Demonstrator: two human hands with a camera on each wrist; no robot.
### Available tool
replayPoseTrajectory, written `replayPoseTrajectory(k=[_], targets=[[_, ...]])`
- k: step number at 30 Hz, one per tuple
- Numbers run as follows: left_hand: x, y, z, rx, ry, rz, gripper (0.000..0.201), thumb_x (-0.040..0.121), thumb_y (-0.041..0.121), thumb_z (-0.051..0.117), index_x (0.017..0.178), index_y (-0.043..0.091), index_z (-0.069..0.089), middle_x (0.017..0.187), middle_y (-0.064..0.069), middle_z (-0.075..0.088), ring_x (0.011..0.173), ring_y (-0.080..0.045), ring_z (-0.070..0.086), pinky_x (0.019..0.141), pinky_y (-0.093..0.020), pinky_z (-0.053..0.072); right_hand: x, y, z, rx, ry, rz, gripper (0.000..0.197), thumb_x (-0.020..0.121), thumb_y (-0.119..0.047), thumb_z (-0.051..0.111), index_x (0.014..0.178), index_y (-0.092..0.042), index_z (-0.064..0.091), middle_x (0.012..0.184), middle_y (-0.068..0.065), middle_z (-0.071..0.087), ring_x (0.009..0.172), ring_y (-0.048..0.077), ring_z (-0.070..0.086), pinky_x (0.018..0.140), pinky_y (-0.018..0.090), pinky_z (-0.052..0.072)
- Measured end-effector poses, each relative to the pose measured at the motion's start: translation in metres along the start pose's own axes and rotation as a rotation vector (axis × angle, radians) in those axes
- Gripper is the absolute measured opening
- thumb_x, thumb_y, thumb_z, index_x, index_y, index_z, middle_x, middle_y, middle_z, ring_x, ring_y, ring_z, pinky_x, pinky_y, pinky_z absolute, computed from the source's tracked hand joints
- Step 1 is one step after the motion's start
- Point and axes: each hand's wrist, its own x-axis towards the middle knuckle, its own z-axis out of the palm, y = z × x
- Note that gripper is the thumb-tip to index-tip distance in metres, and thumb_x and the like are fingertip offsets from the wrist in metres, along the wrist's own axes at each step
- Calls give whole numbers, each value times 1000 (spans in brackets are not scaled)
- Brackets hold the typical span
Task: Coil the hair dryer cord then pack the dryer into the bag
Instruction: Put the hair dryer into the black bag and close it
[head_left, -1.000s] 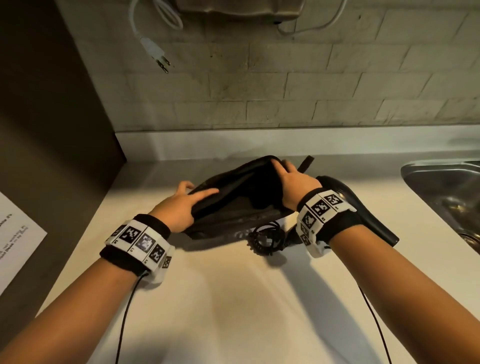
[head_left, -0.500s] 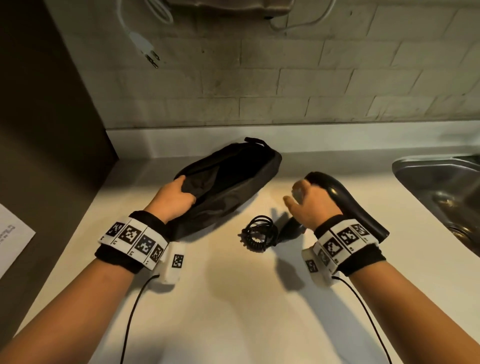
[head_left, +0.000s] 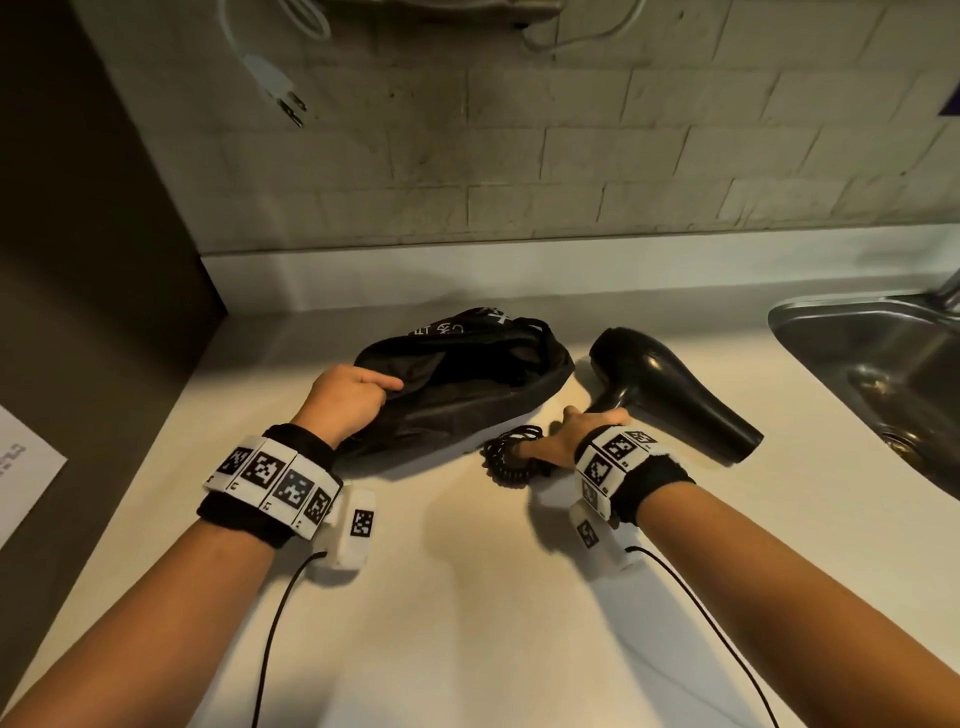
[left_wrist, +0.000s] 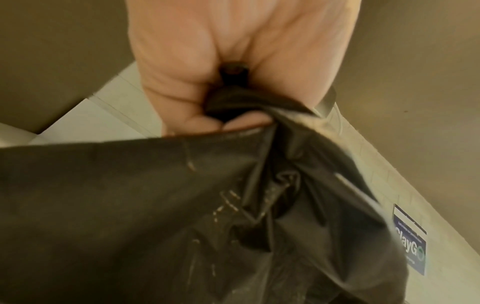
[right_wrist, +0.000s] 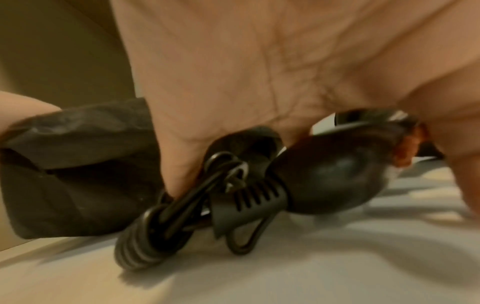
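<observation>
Left hand (head_left: 347, 400) has the black bag (head_left: 467, 384) by its near-left edge. The left-wrist view shows the fingers (left_wrist: 182, 107) curled tight, with a bunch of bag fabric (left_wrist: 182, 216) clamped against the palm. The bag lies on its side on the tabletop (head_left: 467, 597), just in front of the backsplash, with its mouth gaping toward the person. There is white print on its far upper edge, too small to read.

Right hand (head_left: 571, 434) is down on the hair dryer (head_left: 670, 389), at the handle end. In the right-wrist view the palm (right_wrist: 233, 72) sits over the handle (right_wrist: 330, 174), and the fingers (right_wrist: 179, 168) curl down on either side of it and into the cord. They're wrapped on it, not spread. Motion blur there, so I can't tell how firm the grip is.

The dryer lies flat on the tabletop to the right of the bag and outside it. The round rear end points toward the wall, and the barrel angles off to the right toward the sink (head_left: 883, 364). The handle points back toward the person.

The cord (head_left: 511, 454) is bundled in a tight black coil at the base of the handle. It rests on the tabletop just beside the bag's near-right corner and under the right hand's fingertips. The right-wrist view shows coiled loops (right_wrist: 145, 242) stacked below the ribbed strain relief (right_wrist: 252, 197).

Off-task: a white plug (head_left: 275, 88) dangles on a white cable against the tiled wall, upper left. A sheet of paper (head_left: 21, 467) sits at the far left edge.
</observation>
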Motion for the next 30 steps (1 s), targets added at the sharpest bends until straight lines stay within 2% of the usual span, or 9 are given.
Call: replayPoseTrajectory(k=[5, 8, 13, 17, 21, 22, 25, 28, 30], targets=[[4, -4, -6, -14, 6, -17, 33, 83, -2, 46, 105, 8, 68, 117, -9, 65, 110, -23, 56, 89, -23, 40, -1, 2, -8, -28, 21, -11, 76, 67, -74, 47, 121, -21, 44, 108, 2, 54, 100, 23, 52, 89, 32, 41], [4, -4, -7, -18, 10, -32, 32, 83, -1, 47, 106, 8, 68, 118, -9, 65, 110, -23, 56, 89, -23, 40, -1, 7, -9, -52, 40, -56, 65, 68, -66, 56, 111, -18, 51, 94, 0, 52, 93, 22, 53, 82, 30, 40], [2, -1, -8, -8, 8, -55, 37, 83, 3, 52, 119, 8, 60, 126, -12, 59, 114, -27, 54, 95, -28, 40, -2, 17, -8, 66, 40, -76, 54, 73, -52, 60, 115, -17, 53, 115, 2, 57, 109, 24, 53, 96, 35, 43], [2, 3, -9, -9, -17, -82, 46, 81, 7, 54, 127, 12, 53, 130, -10, 53, 118, -26, 50, 99, -31, 39, 1, 24, -7, 241, 81, -29, 60, 68, -48, 69, 118, -19, 50, 119, 3, 51, 115, 25, 47, 96, 33, 43], [3, 5, -10, -71, -75, -118, 26, 82, 4, 50, 74, 28, 55, 85, -2, 54, 84, -20, 52, 86, -30, 41, 4, 27, -6, 403, 144, 8, 59, 66, -36, 75, 114, -15, 49, 126, 13, 33, 96, 25, 44, 95, 30, 41], [4, 4, -11, -72, -83, -124, 26, 82, 4, 50, 74, 28, 55, 85, -2, 54, 84, -21, 52, 88, -31, 41, 4, 28, -8, 457, 176, 13, 57, 65, -33, 77, 110, -14, 50, 126, 14, 30, 88, 23, 44, 93, 29, 41], [7, 0, -17, -23, -129, -135, 47, 81, 6, 52, 127, 17, 51, 120, -9, 54, 104, -25, 54, 99, -36, 43, 2, 34, -17, 548, 312, -7, 51, 62, -30, 79, 100, -11, 51, 124, 15, 29, 70, 17, 39, 81, 25, 43], [10, -4, -22, 35, -187, -134, 57, 81, 6, 52, 136, 17, 42, 131, -10, 50, 112, -28, 53, 101, -40, 43, -9, 39, -36, 651, 500, -62, 46, 61, -22, 80, 92, -8, 49, 124, 17, 28, 62, 14, 35, 72, 22, 41], [10, -4, -22, 32, -263, -132, 55, 81, 3, 50, 133, 18, 46, 124, -10, 53, 104, -28, 56, 90, -36, 49, -19, 37, -50, 681, 626, -127, 48, 58, -18, 82, 90, -7, 48, 122, 16, 26, 65, 16, 38, 73, 23, 46]])
